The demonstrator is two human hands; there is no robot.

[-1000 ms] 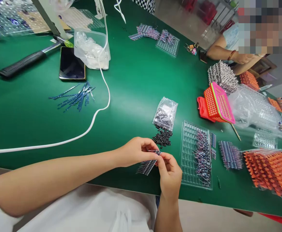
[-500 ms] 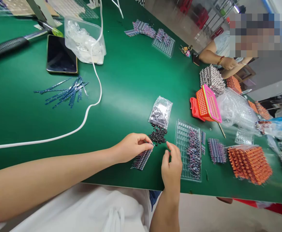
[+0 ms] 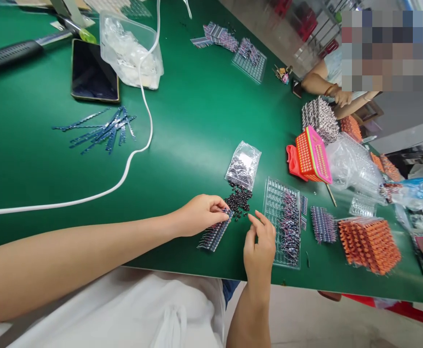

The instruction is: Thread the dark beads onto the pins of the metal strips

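Observation:
My left hand point(image 3: 207, 212) is closed, its thumb and fingers pinching the upper end of a dark ribbed strip point(image 3: 215, 237) with thin wire-like leads sticking out along one side. Right beyond those fingertips lies a loose pile of small shiny black beads point(image 3: 239, 199). My right hand point(image 3: 260, 241) hovers just below and right of the pile, thumb and forefinger apart, with nothing visible between them. Above the beads, a clear plastic bag point(image 3: 243, 165) holds more of the dark beads. Beside my right hand is a clear ribbed tray point(image 3: 273, 200), partly covered by thin purplish leaded parts point(image 3: 290, 227).
Bundled strips point(image 3: 323, 225) and an orange stack point(image 3: 369, 244) lie at the right. An orange-pink basket point(image 3: 311, 154) stands farther back. A white cable point(image 3: 126, 176) crosses the left side near blue strips point(image 3: 106, 129), a phone point(image 3: 94, 72) and a hammer point(image 3: 11, 58). A co-worker's hands point(image 3: 342, 95) are at upper right.
The view has shifted slightly. My left hand keeps its pinch on the strip's upper end, and my right hand stays beside the beads with its fingertips slightly nearer the pile.

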